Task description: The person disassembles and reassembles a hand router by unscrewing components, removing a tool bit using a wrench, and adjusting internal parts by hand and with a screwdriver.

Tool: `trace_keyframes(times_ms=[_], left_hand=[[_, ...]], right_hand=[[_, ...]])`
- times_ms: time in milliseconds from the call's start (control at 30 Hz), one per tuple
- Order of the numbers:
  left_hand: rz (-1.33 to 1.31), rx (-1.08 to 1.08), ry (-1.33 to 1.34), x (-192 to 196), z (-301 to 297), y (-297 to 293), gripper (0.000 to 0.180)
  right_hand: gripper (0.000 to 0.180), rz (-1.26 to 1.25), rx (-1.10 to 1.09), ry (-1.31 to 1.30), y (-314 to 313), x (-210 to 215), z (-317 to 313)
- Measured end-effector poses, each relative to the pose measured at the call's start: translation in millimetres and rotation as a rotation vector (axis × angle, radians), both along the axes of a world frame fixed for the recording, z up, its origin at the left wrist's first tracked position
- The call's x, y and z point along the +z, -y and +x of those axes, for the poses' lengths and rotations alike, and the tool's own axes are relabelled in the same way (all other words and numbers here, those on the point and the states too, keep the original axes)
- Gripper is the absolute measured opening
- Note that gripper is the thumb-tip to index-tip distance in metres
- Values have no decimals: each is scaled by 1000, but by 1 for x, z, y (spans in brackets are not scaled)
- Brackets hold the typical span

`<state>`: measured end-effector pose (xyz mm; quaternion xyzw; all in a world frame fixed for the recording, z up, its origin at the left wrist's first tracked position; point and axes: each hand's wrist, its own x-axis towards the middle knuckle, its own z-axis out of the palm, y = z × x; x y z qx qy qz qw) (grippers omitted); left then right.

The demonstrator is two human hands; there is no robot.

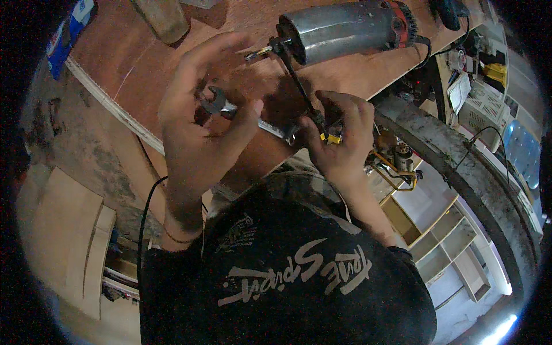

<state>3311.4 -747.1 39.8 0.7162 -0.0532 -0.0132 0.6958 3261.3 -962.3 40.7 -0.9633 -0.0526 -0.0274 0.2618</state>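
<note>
A silver trim router motor (345,31) lies on its side on the reddish-brown board, with a thin router bit (259,53) pointing left from its collet. A dark flat wrench (298,80) sits across the collet nut. My right hand (345,129) is closed around its near end, where a bit of yellow shows beside the fingers. My left hand (198,109) is open, fingers stretched toward the router bit and thumb apart. Between and below its thumb and fingers is a silver combination wrench (267,126), apparently lying on the board; part of it is hidden behind the thumb.
A wooden block (163,20) lies at the far left of the board (132,69), near a blue and white packet (68,37). The router's black cord (425,52) hangs at the right. Beyond stand a yellow-framed machine (402,167), a wooden compartment unit (443,241) and a blue water bottle (523,146).
</note>
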Motion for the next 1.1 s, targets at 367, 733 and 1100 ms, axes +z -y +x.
trace_keyframes(times_ms=[367,733,1100], left_hand=[[-451,-96,-186,18,-7,38,52],[47,105,365,-43,10,42,71],[197,157,393,-57,7,48,72]], right_hand=[[34,307,102,-3,-4,46,-12],[13,-45,-156,80,-25,65,17],[10,78,-178,145,-45,70,42]])
